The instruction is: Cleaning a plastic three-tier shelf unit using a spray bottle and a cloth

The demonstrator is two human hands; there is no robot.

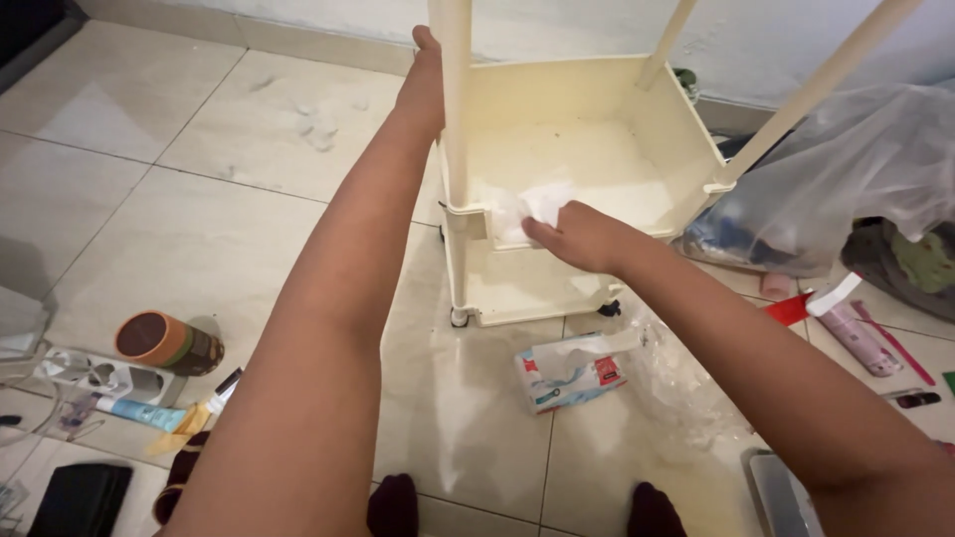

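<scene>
Tissue (pixel 537 204), white and crumpled, is pinched in the closed fingers of the right hand (pixel 577 237) and pressed against the front lip of the cream plastic cart (pixel 637 129), over its tray. The left hand (pixel 426 75) is stretched to the far side of the cart's front-left post (pixel 456 109); it is partly hidden by that post, so how far it is closed cannot be told, though it is laid against the tray's rear corner. A torn-open tissue pack (pixel 572 370) is seen on the tiled floor (pixel 199 219) just below the cart's wheels, beside crinkled clear plastic (pixel 686 383). A brown cup (pixel 164 341) is lying on its side well to the left.
</scene>
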